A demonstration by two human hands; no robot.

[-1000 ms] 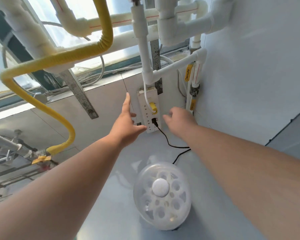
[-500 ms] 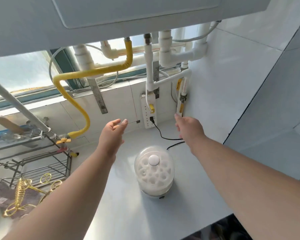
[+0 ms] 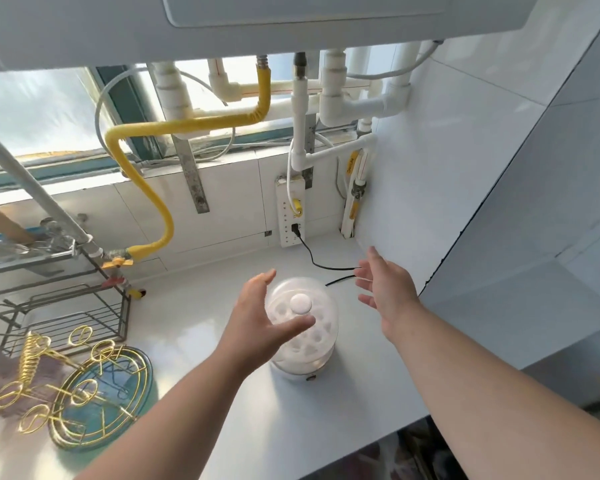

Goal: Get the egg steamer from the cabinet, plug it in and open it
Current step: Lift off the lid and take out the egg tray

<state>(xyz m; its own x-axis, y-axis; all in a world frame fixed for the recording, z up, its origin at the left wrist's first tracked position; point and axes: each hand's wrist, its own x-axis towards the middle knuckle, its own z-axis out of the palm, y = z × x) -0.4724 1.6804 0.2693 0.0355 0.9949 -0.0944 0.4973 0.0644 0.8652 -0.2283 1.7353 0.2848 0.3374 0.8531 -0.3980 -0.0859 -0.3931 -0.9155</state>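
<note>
The egg steamer [image 3: 317, 336] stands on the white counter [image 3: 201, 306], a clear domed lid with a white knob [image 3: 300, 304] over a white egg tray. Its black cord [image 3: 321, 265] runs back to a black plug in the white power strip [image 3: 290, 213] on the back wall. My left hand [image 3: 262, 322] hovers open at the dome's left side, thumb reaching under the knob, partly covering the lid. My right hand [image 3: 385, 289] is open to the right of the steamer, apart from it, over the cord.
A yellow gas hose [image 3: 146, 188] and white pipes [image 3: 340, 105] hang along the back wall under a wall unit [image 3: 257, 26]. A wire rack [image 3: 70, 313] and gold wire stand [image 3: 84, 386] over a blue plate sit at left. The white side wall [image 3: 465, 168] stands close on the right.
Both hands have drawn back from the power strip toward the steamer, now flanking its lid. The view has pulled back and tilted down. The plug stays in the strip.
</note>
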